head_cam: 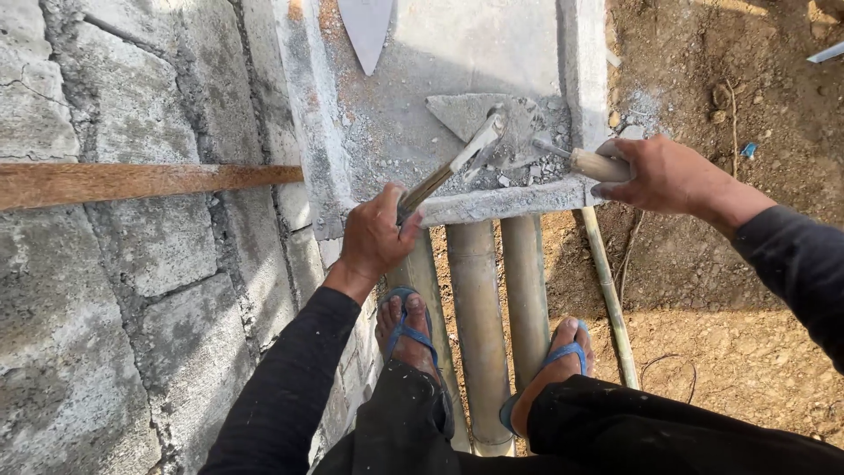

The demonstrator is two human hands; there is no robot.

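Left hand (374,236) clenched around the lower end of a hammer handle (444,173), at the near edge of the grey concrete slab (457,53). Right hand (664,174) closed around the pale wooden grip of a trowel (514,123), just past the slab's right edge. Hammer head (497,119) resting on or just above the trowel's blade, near the slab's near right corner; contact not clear. Trowel blade triangular, caked in grey mortar, lying flat with loose crumbs of mortar around it. Hammer handle worn, dusty, slanting up and right from the fist. A second pointed blade (365,31) at the slab's far edge, well apart. Raised concrete rims along the left, right and near edges of the slab; open bare surface toward the far side. Block wall (114,290) and a wooden plank (141,182) to the left. Bamboo poles (479,325) under sandalled feet below the near edge, bare soil (747,334) to the right.
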